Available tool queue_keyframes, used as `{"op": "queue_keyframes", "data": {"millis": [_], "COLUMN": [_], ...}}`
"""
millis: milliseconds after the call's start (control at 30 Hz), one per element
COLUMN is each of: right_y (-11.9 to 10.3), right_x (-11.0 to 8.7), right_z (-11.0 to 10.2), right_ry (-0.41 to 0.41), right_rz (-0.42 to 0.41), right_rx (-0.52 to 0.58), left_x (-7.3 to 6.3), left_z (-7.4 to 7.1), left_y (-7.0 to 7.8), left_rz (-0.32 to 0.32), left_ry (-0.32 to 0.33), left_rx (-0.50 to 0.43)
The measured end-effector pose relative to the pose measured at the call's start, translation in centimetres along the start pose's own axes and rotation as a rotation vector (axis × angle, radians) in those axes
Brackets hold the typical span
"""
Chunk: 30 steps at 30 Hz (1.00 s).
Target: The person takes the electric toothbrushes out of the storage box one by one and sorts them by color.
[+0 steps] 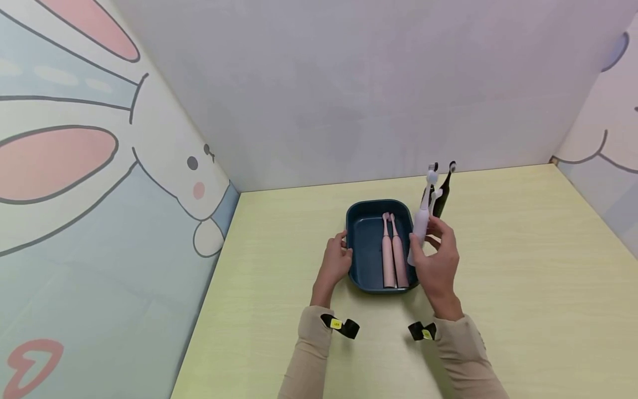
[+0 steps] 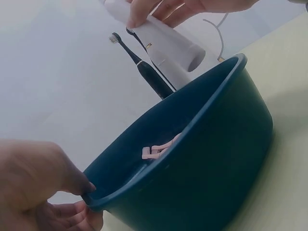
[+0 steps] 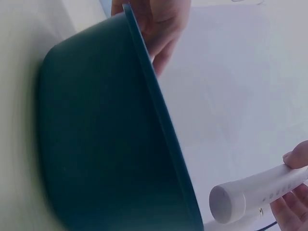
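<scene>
My left hand [image 1: 335, 261] grips the left rim of a dark teal plastic basin [image 1: 365, 257], thumb on the inner side and fingers outside. Two pink electric toothbrushes [image 1: 388, 261] lie side by side in the basin, heads toward the back. Over the basin's right edge, my right hand [image 1: 440, 269] pinches a white electric toothbrush [image 1: 421, 224] by its handle, head up. In the right wrist view the round base of this white toothbrush [image 3: 250, 192] faces the basin.
Just behind the right hand stand a black electric toothbrush [image 1: 443, 199] and other brush heads, partly hidden by the held one. The pale yellow tabletop [image 1: 528, 266] ends at a plain back wall [image 1: 349, 100]. A rabbit-patterned wall [image 1: 164, 133] rises at the left.
</scene>
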State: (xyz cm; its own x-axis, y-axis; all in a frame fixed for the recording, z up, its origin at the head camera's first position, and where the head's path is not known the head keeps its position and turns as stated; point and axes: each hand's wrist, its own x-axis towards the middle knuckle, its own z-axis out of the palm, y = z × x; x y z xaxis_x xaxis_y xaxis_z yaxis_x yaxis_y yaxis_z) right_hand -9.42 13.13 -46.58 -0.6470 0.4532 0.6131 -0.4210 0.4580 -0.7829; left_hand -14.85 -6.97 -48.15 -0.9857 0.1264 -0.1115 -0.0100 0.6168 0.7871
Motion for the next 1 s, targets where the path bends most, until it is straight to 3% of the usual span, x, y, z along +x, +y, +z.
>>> {"op": "queue_keyframes", "data": {"millis": [500, 1000], "right_y": [2.6, 6.5], "right_x": [1.1, 2.2], "right_z": [-2.0, -1.5], "right_ry": [0.125, 0.081], "right_rz": [0.078, 0.223], "right_rx": [-0.028, -0.154], "left_x": [-0.1, -0.1], "left_z": [-0.2, -0.2], "left_y": [0.3, 0.4], "left_rz": [-0.013, -0.019], "left_ry": [0.002, 0.0], "left_rx": [-0.009, -0.011]}}
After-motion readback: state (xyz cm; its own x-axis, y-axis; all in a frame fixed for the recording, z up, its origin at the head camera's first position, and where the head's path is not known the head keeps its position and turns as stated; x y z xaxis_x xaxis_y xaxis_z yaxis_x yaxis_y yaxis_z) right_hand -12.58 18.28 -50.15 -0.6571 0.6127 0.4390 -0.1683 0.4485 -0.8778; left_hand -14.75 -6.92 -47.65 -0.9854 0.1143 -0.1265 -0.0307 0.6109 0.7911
